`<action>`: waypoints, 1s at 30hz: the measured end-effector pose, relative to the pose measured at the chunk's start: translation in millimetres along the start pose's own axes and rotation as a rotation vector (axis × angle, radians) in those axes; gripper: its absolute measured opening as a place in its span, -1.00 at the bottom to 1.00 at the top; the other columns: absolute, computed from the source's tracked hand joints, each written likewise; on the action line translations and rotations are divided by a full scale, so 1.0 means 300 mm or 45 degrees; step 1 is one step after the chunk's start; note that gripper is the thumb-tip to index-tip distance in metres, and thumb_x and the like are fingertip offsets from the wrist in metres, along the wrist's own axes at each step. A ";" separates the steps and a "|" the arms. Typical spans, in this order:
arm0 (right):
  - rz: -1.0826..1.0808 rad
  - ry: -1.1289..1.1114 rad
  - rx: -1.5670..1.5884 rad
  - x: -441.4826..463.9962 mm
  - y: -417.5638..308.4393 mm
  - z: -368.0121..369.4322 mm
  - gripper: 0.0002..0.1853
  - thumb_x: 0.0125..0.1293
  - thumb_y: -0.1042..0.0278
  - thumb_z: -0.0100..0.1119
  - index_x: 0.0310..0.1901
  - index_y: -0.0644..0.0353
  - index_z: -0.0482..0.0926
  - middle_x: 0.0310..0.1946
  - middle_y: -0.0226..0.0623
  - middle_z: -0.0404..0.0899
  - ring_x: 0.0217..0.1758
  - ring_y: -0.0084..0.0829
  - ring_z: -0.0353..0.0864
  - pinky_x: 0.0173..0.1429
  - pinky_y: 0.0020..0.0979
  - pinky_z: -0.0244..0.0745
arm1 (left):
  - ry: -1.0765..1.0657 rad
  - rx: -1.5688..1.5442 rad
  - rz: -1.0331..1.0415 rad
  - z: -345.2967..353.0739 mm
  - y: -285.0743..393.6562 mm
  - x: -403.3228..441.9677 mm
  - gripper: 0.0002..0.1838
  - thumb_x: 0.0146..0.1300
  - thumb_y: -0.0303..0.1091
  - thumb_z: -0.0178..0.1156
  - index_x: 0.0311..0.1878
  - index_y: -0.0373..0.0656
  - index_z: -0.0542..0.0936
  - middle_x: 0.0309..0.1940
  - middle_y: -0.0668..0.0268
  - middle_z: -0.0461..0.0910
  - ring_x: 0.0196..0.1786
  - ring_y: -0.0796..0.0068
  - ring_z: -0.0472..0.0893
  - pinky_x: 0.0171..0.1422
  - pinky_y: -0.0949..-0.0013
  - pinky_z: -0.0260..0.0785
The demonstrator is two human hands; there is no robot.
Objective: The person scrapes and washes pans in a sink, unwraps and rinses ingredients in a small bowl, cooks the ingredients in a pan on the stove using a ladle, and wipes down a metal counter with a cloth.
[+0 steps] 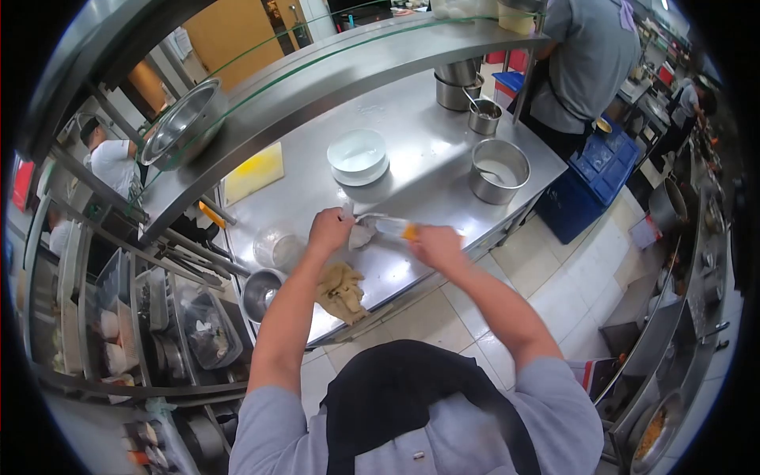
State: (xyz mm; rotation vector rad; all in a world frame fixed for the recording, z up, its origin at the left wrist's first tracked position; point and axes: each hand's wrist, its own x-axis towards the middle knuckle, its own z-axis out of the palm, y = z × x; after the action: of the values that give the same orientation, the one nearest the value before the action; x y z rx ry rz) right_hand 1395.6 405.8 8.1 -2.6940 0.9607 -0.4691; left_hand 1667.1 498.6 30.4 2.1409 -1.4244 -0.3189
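Between the hands, a blurred yellow-handled tool, grip partly hidden.

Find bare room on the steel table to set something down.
The steel table is bare between the round white stacked dishes and the wide round steel pot, and between those dishes and the rectangular yellow-and-white board. It's crowded near the left hand: clear plastic container, crumpled tan cloth.
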 end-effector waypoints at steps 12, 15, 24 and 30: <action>0.344 -0.007 -0.218 -0.110 0.298 0.072 -0.66 0.29 0.03 0.26 -0.19 0.18 0.59 -0.45 -0.12 0.71 -0.38 -0.04 0.74 -0.28 -0.05 0.60 | 0.095 -0.693 -0.439 0.086 -0.117 0.123 -0.60 0.33 -0.09 0.28 -0.17 -0.34 0.66 -0.32 0.07 0.73 -0.23 0.10 0.70 -0.02 0.14 0.51; 0.326 -0.080 -0.201 -0.011 0.282 0.143 -0.66 0.30 0.04 0.26 -0.16 0.18 0.58 -0.35 -0.03 0.72 -0.26 -0.07 0.75 -0.23 -0.05 0.61 | 0.206 -0.545 -0.444 0.151 -0.168 0.124 -0.57 0.39 -0.07 0.22 -0.08 -0.35 0.63 -0.18 -0.04 0.72 -0.10 0.02 0.69 0.05 0.12 0.49; 0.967 -0.263 1.688 0.424 -0.084 0.439 -0.52 0.52 0.05 0.00 0.27 0.24 0.46 0.04 -0.07 0.69 0.06 -0.06 0.69 0.03 -0.10 0.62 | 0.295 -0.368 -0.493 0.342 -0.271 0.085 -0.43 0.51 0.00 -0.01 0.21 -0.42 0.45 0.16 -0.29 0.54 0.29 -0.28 0.50 0.38 -0.01 0.33; 0.839 -0.606 2.100 0.441 -0.218 0.512 -0.54 0.59 -0.04 -0.22 0.21 0.10 0.49 -0.10 -0.32 0.70 -0.18 -0.36 0.71 -0.14 -0.24 0.66 | 0.566 -0.967 -0.601 0.197 -0.182 -0.027 -0.49 0.50 -0.07 0.02 0.14 -0.41 0.53 0.09 -0.23 0.60 0.19 -0.19 0.57 0.30 0.05 0.39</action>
State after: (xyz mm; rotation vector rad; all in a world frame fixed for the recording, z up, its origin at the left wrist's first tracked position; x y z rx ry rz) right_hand 1587.3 387.8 -82.9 -0.8695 0.6813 -0.2268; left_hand 1678.1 503.7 -49.6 1.7149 -0.4225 -0.4350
